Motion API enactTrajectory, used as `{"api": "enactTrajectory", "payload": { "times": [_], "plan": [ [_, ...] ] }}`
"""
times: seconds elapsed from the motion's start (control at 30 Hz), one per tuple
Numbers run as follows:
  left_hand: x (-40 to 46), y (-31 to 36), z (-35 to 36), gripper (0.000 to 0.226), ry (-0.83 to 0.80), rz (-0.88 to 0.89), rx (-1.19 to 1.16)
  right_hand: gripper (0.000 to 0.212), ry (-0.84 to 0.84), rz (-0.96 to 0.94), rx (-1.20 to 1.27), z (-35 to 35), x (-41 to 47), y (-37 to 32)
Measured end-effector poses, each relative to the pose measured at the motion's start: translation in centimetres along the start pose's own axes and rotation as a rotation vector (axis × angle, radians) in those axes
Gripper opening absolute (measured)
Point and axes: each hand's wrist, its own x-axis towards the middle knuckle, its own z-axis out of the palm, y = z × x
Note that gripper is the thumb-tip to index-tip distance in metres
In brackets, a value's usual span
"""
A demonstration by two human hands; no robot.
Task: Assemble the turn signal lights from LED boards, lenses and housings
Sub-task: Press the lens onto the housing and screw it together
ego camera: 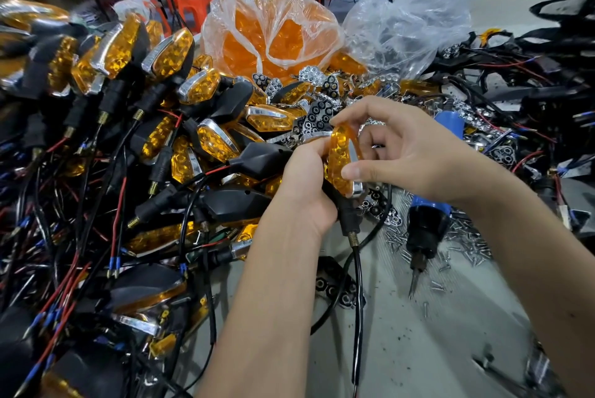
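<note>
Orange bag: a clear plastic bag [270, 30] at the back of the table, its mouth open, filled with loose amber lenses.
Clear bag: a 2nd plastic bag [409, 27] to the right of it, crumpled; what it holds cannot be made out.
Light in hand: 1 turn signal light [341, 162] held upright over the middle of the table, just in front of the heaps. It has an amber faceted lens, a chrome rim along its right edge and a black body behind, with a black stem, a brass-coloured threaded end and a black cable [357, 301] hanging down to the table.
Left hand: the left hand [306, 185] grips the light's black body and stem from the left, fingers curled round it.
Right hand: the right hand [399, 156] pinches the lens, thumb on its lower face and fingertips on its top end.
Finished pile: a heap of assembled lights [154, 114] with red and black wires fills the left side.
Reflectors: loose chrome reflector pieces [318, 114] lie behind the hands.
Screwdriver: a blue and black electric screwdriver [428, 223] lies to the right of the hands, tip toward the viewer, among scattered screws [463, 246].
Table: grey top [434, 333], bare near the viewer.
Writing: none readable.
</note>
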Motion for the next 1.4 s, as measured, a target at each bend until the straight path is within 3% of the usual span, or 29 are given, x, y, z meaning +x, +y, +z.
{"api": "enactTrajectory", "payload": {
  "times": [0.4,0.63,0.77,0.93,1.07,1.2,1.3,1.4],
  "plan": [
    [0.4,-0.1,-0.2,0.021,0.014,-0.023,0.018,0.055,0.003,-0.113,0.093,-1.2,-0.4,-0.7],
    [0.6,-0.3,-0.2,0.019,-0.007,0.112,0.204,0.009,0.019,-0.073,0.201,-1.1,-0.3,-0.3],
    [0.7,0.0,0.1,0.017,-0.054,0.102,0.193,0.021,0.110,0.064,0.288,-1.4,-0.3,0.6],
    [0.8,-0.3,0.0,0.022,-0.096,0.105,0.212,0.017,0.146,0.142,0.375,-0.3,0.0,0.9],
    [0.9,-0.1,-0.2,0.024,-0.096,0.123,0.129,0.017,0.072,0.110,0.311,-0.1,-0.1,0.2],
    [0.5,-0.1,-0.2,0.024,-0.070,0.052,0.027,0.059,-0.044,-0.021,0.216,-0.4,-0.5,-0.7],
    [0.4,-0.1,-0.1,0.025,-0.083,0.015,0.002,0.061,-0.146,-0.109,0.255,-0.7,-0.6,-1.4],
    [0.5,-0.3,-0.1,0.017,-0.085,0.020,0.021,0.056,-0.137,-0.157,0.271,-1.0,-0.7,-1.8]
  ]
}}
